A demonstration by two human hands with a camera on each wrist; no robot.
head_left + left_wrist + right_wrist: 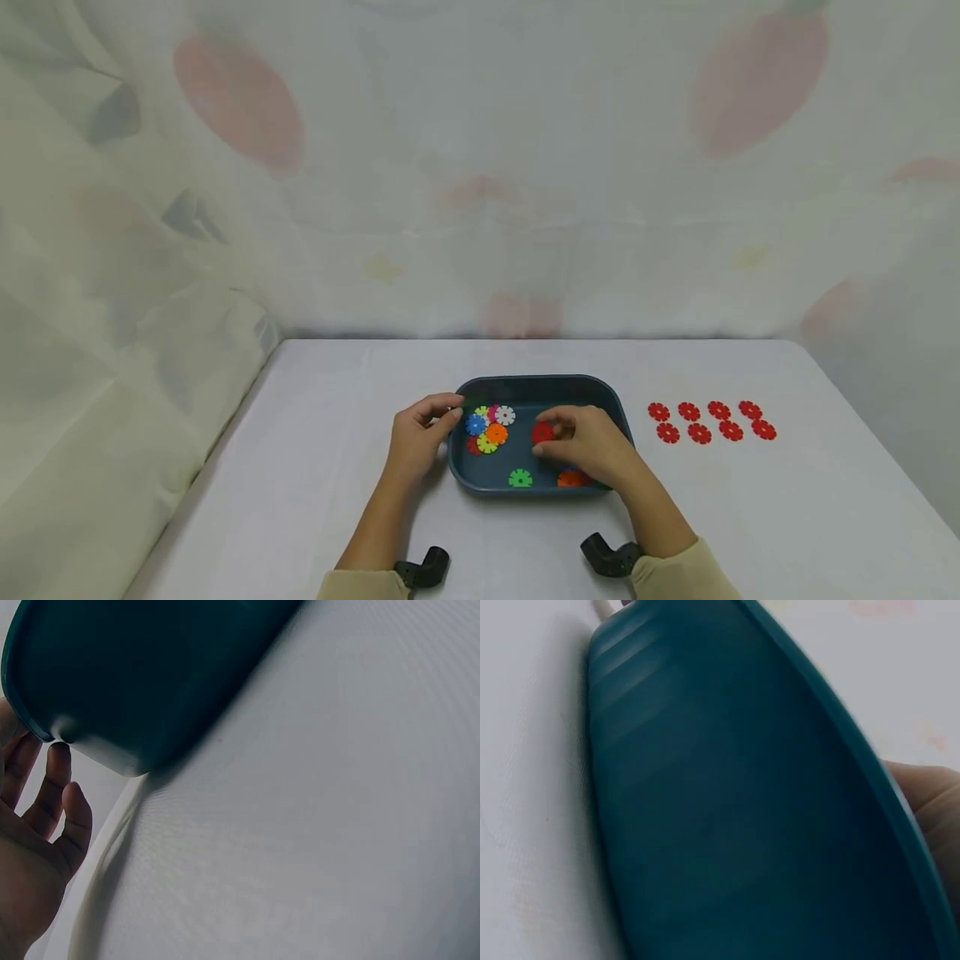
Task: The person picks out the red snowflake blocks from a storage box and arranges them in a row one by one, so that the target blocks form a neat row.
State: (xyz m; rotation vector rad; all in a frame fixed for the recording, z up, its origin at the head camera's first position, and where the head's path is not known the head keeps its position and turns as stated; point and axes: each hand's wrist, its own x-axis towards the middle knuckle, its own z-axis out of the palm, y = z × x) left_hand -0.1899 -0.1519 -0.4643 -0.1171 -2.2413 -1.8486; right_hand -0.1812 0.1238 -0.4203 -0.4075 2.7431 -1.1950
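A dark teal tray (542,492) lies on the table with colourful notched plastic discs in it. My left hand (418,437) is at the tray's left rim, thumb and index finger pinching the edge. In the left wrist view, the other fingers of my left hand (45,825) curve beside the tray's outer wall (142,682). Over the tray's right half, my right hand (588,437) holds a red notched disc (542,432) between thumb and fingers. In the right wrist view the tray wall (727,787) hides most of that hand (930,799).
Red discs (699,432) lie in two rows on the white table (810,492), right of the tray. Inside the tray are a mixed pile with a blue disc (476,425) and an orange disc (496,433), a lone green disc (521,477), and another orange disc (572,478) near the front.
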